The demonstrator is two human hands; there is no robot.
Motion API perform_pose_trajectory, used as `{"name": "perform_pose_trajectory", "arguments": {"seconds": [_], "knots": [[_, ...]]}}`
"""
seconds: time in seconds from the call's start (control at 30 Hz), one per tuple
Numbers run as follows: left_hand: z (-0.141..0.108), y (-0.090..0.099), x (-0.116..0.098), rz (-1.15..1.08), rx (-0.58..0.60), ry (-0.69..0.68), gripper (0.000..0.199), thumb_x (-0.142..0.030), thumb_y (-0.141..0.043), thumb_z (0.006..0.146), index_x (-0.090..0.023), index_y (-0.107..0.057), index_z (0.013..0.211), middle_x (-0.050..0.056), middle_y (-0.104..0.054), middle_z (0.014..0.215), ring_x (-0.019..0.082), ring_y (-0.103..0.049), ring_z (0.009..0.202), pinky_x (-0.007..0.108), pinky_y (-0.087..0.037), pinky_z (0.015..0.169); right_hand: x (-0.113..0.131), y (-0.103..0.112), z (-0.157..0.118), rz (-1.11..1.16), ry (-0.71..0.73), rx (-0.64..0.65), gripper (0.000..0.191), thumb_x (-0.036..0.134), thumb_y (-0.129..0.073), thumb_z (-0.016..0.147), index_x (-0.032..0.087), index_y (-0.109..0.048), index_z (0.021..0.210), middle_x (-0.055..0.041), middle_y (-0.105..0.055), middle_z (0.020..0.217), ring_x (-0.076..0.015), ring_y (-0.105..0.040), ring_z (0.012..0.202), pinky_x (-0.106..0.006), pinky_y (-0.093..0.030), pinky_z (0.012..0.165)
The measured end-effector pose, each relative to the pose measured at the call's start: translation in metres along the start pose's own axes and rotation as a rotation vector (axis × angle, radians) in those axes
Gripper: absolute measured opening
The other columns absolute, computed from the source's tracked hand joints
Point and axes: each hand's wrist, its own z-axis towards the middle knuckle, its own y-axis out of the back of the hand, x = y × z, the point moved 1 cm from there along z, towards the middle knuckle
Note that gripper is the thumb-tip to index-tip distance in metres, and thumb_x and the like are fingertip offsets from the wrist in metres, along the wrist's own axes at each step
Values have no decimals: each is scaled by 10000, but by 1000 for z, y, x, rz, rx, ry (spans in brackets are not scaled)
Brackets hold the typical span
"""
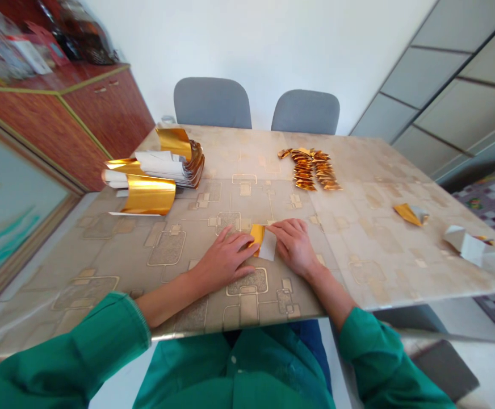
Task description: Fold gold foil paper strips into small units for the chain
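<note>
A small sheet of gold foil paper, partly folded so that gold and white sides both show, lies on the table in front of me. My left hand rests at its left side, fingers apart and fingertips on the gold part, thumb away from the paper. At its upper right corner, the fingers of my right hand are closed on the edge; the thumb is mostly hidden. Beyond the hands stand two rows of folded gold foil pieces. To the left is a thick stack of gold and white foil sheets, some curling.
A patterned cover lies over the table. Toward the right edge are a loose gold piece and crumpled white paper. Two grey chairs stand behind the table. At the left is a wooden cabinet with bagged items on top.
</note>
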Motion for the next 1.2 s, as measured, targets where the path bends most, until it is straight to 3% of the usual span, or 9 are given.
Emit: {"name": "perform_pose_trajectory", "arguments": {"seconds": [0.1, 0.2, 0.3, 0.47, 0.57, 0.7, 0.83, 0.97, 1.2], "knots": [[3, 6, -2, -33, 10, 27, 411, -393, -625, 925, -208, -591, 1291, 97, -624, 1222, 264, -562, 1202, 575, -239, 1163, 4, -3, -1, 23, 93, 90, 403, 79, -488, 887, 236, -657, 1217, -65, -676, 1198, -215, -542, 1104, -394, -338, 981], [5, 10, 5, -87, 40, 5, 329, -293, -564, 956, -227, -604, 1276, 75, -636, 1217, 235, -555, 1204, 550, -240, 1167, 5, -4, -1, -7, 86, 102, 370, 89, -502, 904, 235, -658, 1206, -64, -677, 1209, -215, -546, 1114, -406, -321, 1004], [8, 12, 20, -120, 64, -61, 293, -195, -486, 982, -251, -640, 1225, 49, -655, 1227, 194, -560, 1203, 507, -252, 1168, 5, -3, 1, -17, 82, 104, 358, 83, -501, 910, 235, -664, 1190, -56, -685, 1202, -213, -555, 1100, -405, -320, 1012], [20, 9, 38, -95, 82, -232, 242, -190, -495, 993, -256, -691, 1118, 9, -683, 1232, 178, -541, 1273, 431, -334, 1153, 3, -2, 4, -10, 66, 91, 355, 63, -491, 908, 228, -677, 1160, -52, -697, 1192, -210, -568, 1099, -408, -308, 1037], [27, 8, 38, -97, 42, -336, 254, -157, -474, 1000, -222, -706, 1078, 32, -712, 1166, 173, -612, 1165, 381, -438, 1076, 2, -3, 3, -15, 77, 67, 356, 56, -497, 904, 214, -667, 1174, -55, -693, 1206, -215, -562, 1126, -419, -299, 1059], [28, 5, 35, -72, -114, -403, 265, -178, -457, 1015, -197, -721, 1007, 52, -732, 1088, 177, -658, 1033, 364, -512, 984, 8, -1, -5, -25, 100, 53, 324, 63, -511, 899, 196, -675, 1145, -65, -693, 1174, -238, -556, 1098, -423, -357, 1009], [24, -1, 28, -43, -207, -348, 285, -194, -442, 1025, -179, -718, 954, 57, -742, 1015, 176, -668, 975, 335, -540, 904, 20, 2, -13, 25, 95, 69, 281, 98, -500, 920, 184, -673, 1124, -72, -694, 1115, -229, -571, 1030, -408, -413, 946], [22, -5, 18, -108, -261, -189, 284, -252, -457, 1029, -173, -710, 925, 41, -742, 930, 163, -667, 885, 322, -533, 852, 32, 2, -20, 65, -9, 28, 211, 263, -615, 913, 195, -670, 1105, -80, -686, 1148, -256, -571, 1058, -436, -430, 954], [23, -3, 15, -207, -130, -168, 275, -433, -614, 941, -181, -703, 1006, 59, -720, 1058, 218, -634, 972, 369, -493, 873, 36, -3, -27, 155, -148, -64, 95, 233, -607, 938, 212, -698, 925, -63, -709, 1088, -245, -575, 1062, -419, -468, 925]]}}
